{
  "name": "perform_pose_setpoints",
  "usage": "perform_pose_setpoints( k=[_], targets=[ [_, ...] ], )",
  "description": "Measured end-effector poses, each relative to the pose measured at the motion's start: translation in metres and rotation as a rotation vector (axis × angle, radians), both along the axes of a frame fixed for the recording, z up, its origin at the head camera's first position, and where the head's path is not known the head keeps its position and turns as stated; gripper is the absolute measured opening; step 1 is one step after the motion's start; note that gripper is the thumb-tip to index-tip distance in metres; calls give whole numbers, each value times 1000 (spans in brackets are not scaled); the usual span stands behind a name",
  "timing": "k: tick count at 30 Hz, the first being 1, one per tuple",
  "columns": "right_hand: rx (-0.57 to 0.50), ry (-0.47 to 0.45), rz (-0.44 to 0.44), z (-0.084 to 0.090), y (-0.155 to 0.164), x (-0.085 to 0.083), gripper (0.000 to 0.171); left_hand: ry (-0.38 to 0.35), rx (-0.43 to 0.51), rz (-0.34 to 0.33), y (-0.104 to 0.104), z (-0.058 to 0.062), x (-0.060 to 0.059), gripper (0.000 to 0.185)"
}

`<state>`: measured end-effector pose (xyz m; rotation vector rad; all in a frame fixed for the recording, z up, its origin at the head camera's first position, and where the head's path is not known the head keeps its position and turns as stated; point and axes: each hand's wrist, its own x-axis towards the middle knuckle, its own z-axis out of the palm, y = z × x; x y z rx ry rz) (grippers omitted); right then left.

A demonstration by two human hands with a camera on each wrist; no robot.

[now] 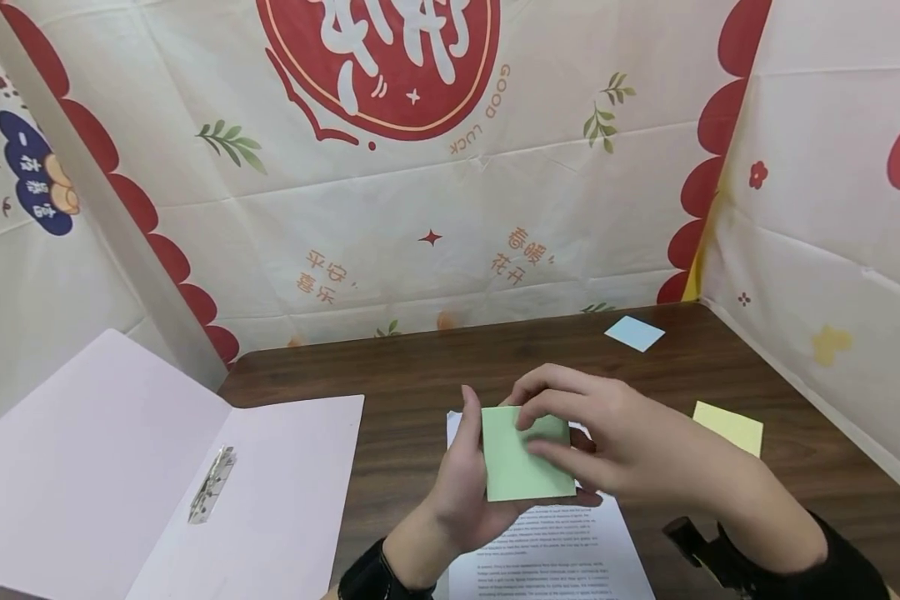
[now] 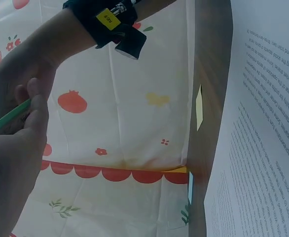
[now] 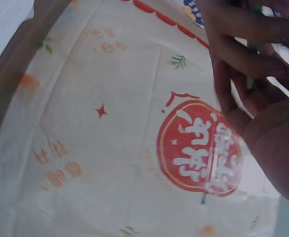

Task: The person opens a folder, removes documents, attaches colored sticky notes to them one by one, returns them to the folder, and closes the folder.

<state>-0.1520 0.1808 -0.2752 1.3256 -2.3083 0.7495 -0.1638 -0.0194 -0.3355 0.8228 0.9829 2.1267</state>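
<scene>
A pale green pad of sticky notes (image 1: 512, 477) is held up over the printed sheets by my left hand (image 1: 453, 496), thumb along its left edge and fingers behind it. My right hand (image 1: 600, 429) reaches in from the right with loosely bent fingers, its fingertips over the pad's upper face. In the left wrist view the pad (image 2: 9, 117) appears edge-on as a thin green strip. The right wrist view shows only a sliver of the green pad (image 3: 250, 81) among the fingers.
Below the hands lie printed sheets (image 1: 547, 558). An open white folder (image 1: 300, 475) with a metal clip (image 1: 212, 485) stands at the left. A blue note (image 1: 634, 333) and a yellow note (image 1: 731, 427) lie on the wooden table (image 1: 412, 375) at the right. Patterned cloth walls surround the table.
</scene>
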Motion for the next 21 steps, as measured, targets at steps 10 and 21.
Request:
perform_pose_setpoints(
  k=[10,21],
  targets=[
    [142,201,-126,-2,-3,8,52,106,3,35,-8,-2,-5,77],
    [75,264,-62,1,0,5,14,134,20,105,-5,-12,-12,72]
  ],
)
